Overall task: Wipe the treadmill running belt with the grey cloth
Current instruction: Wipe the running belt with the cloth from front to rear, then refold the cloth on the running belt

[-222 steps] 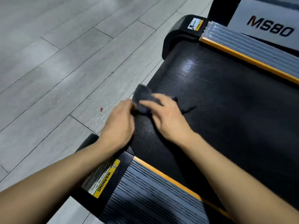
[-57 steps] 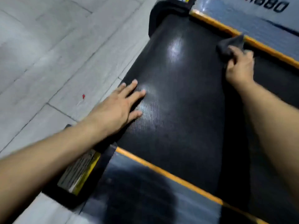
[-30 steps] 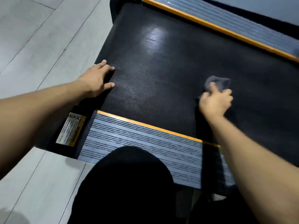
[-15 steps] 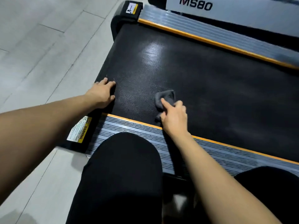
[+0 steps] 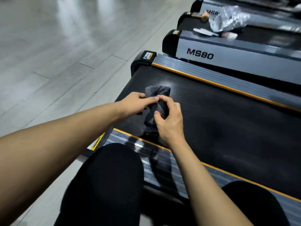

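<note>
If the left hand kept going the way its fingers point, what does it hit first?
The left hand points right, fingertips already on the grey cloth; just beyond are the right hand's fingers.

A gym floor with treadmills in a row

A black running belt [image 5: 228,121] with orange-edged grey side rails [image 5: 228,79] lies nearest; beside it stands a second machine marked MS80 [image 5: 200,53]; a third [image 5: 260,18] behind that; pale grey plank flooring [image 5: 57,54] stretches away, glossy with reflected light.

belt [image 5: 228,128] – black, fine-textured | cloth [image 5: 156,95] – dark grey | side rails [image 5: 219,79] grey-ribbed, orange-edged | floor [image 5: 57,62] pale grey
</note>
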The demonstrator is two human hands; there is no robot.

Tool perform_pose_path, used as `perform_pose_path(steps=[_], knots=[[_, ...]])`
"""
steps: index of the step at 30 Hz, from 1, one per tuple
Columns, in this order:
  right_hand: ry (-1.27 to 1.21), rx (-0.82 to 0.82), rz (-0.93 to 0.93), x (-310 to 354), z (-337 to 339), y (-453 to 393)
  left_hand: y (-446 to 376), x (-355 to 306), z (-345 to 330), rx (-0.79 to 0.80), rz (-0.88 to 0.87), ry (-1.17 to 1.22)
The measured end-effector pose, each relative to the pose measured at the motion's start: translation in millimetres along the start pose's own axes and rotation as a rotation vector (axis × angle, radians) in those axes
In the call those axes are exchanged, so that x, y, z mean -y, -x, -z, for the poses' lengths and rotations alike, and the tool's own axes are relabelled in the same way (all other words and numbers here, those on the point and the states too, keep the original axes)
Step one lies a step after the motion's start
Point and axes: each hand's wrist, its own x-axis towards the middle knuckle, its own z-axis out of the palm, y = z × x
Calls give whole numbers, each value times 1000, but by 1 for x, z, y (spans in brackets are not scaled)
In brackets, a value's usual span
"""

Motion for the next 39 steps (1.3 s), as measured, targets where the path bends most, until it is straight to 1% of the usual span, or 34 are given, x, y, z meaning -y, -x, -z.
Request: perform_pose_path(steps=[2, 3, 4, 6, 8, 10, 12, 13, 15, 18, 20, 24, 25, 26, 27, 29, 30, 32, 33, 34, 37, 39], knots=[[-60, 35, 54, 13, -2, -8, 4, -5, 4, -76, 5, 189], [-85, 56, 68, 17, -4, -15, 1, -4, 8, -114, 0, 234], [-111, 61, 66, 18, -7, -24, -3, -3, 13, -145, -7, 256], [-169, 38, 4, 13, -18, -51, -19, 5, 28, -177, -17, 265], [-175, 61, -73, -1, -31, -84, -37, 15, 42, -152, -12, 272], [-165, 211, -96, -14, -48, -113, -51, 26, 55, -123, -29, 278], [-247, 359, -118, -18, -65, -129, -57, 33, 68, -113, -4, 296], [-298, 397, -146, -15, -72, -132, -59, 36, 76, -110, 24, 290], [-362, 439, -233, -5, -80, -135, -57, 38, 92, -70, 90, 280], [-320, 483, -291, 17, -90, -135, -47, 36, 118, -11, 134, 262], [-282, 479, -322, 36, -96, -132, -38, 26, 137, -25, 131, 156], [-267, 402, -426, 93, -106, -114, -12, 10, 183, 18, 151, -249], [-274, 375, -453, 105, -104, -111, -8, 4, 191, 35, 156, -316], [-280, 357, -467, 117, -101, -110, -3, -4, 196, 54, 158, -328], [-277, 344, -475, 125, -97, -109, 1, -12, 200, 72, 169, -266], [-304, 351, -531, 138, -86, -110, 8, -28, 201, 115, 262, 31], [-345, 377, -590, 142, -80, -110, 10, -34, 200, 136, 317, 159], [-416, 485, -687, 146, -66, -109, 12, -43, 195, 185, 372, 294], [-402, 535, -689, 145, -61, -108, 13, -45, 190, 215, 380, 332], [-358, 547, -678, 141, -56, -105, 14, -46, 184, 242, 391, 360], [-289, 479, -699, 119, -47, -87, 21, -37, 161, 249, 428, 396], [-318, 480, -756, 97, -46, -68, 24, -14, 144, 237, 383, 332]])
